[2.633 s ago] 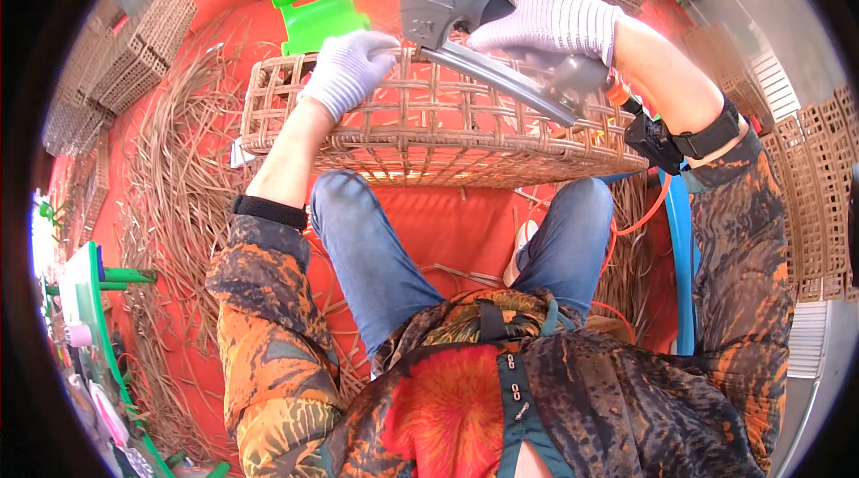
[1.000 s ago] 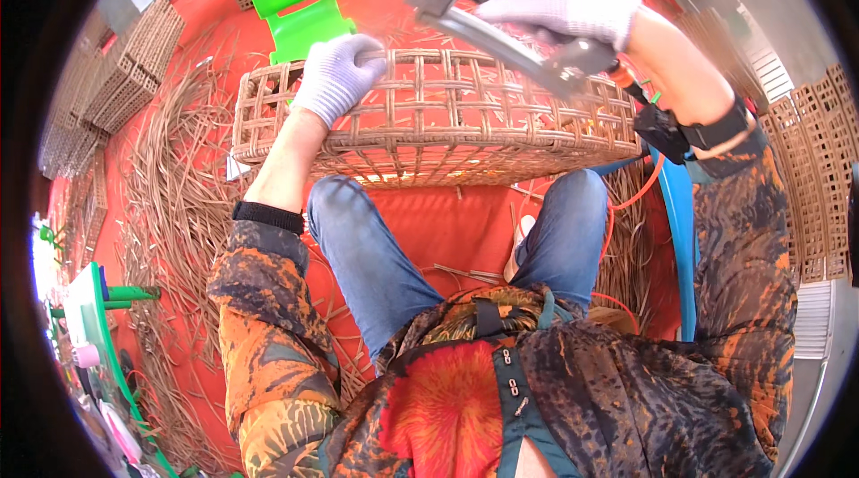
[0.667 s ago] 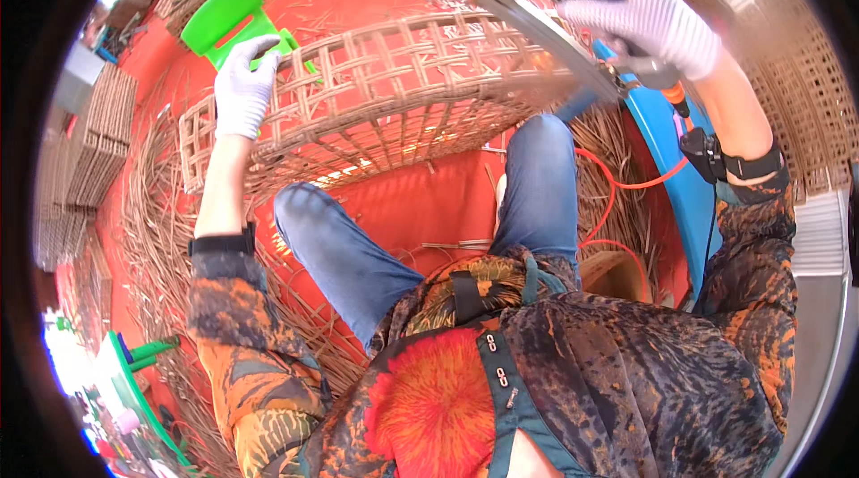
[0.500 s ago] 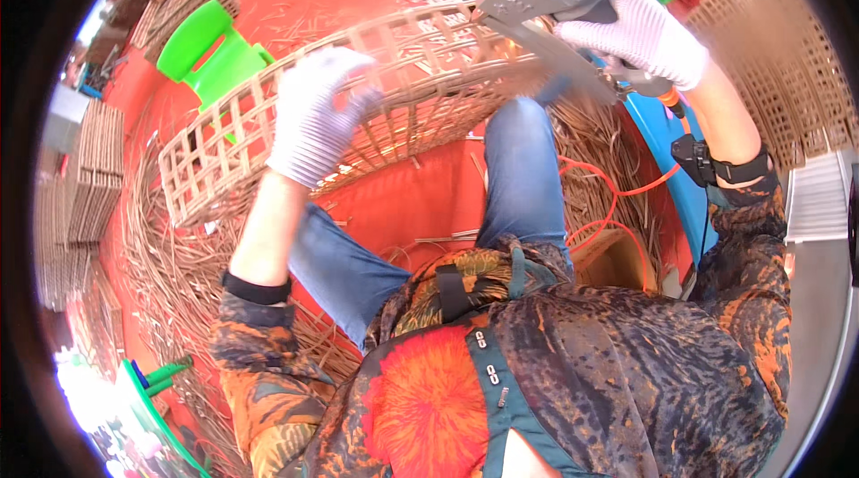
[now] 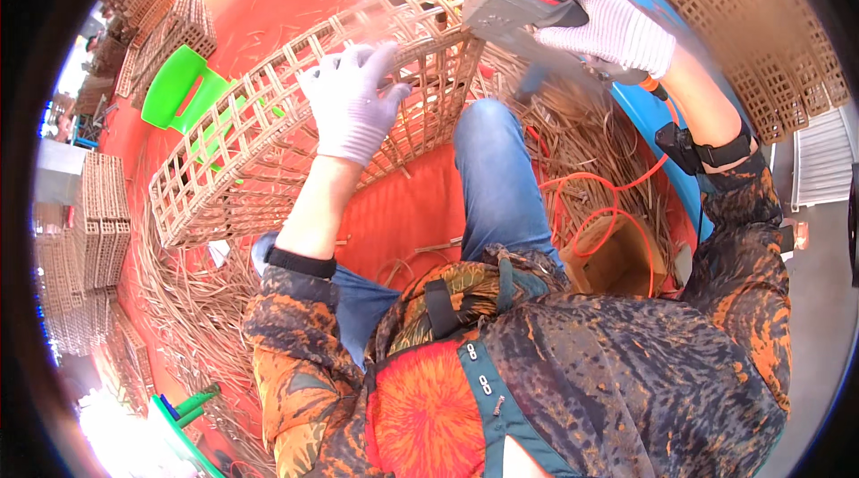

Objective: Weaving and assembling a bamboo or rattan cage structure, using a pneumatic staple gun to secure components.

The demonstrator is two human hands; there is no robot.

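Observation:
A woven rattan-like basket frame (image 5: 259,147) with an open lattice lies tilted across my front, its long side running from lower left to upper right. Over its near side my left hand (image 5: 353,106), in a white ribbed glove, is raised with fingers spread and nothing in it. My gloved right hand (image 5: 617,30) is wrapped round the handle of a grey pneumatic nail gun (image 5: 514,8). The gun's nose is by the basket's right end; whether it touches is hard to tell. An orange air hose (image 5: 617,187) trails from the gun's handle.
Bundles of loose brown strips (image 5: 192,308) lie on the red floor, left and right. A green chair (image 5: 183,93) stands beyond the basket. Stacked woven panels (image 5: 103,218) line the left; more lattice (image 5: 761,39) is at the right, near a blue surface (image 5: 667,142) and an open cardboard box (image 5: 617,263).
The basket has turned, with its right end now nearer the gun and its lattice side more upright. My left hand has moved right and spread its fingers. The gun has shifted slightly left.

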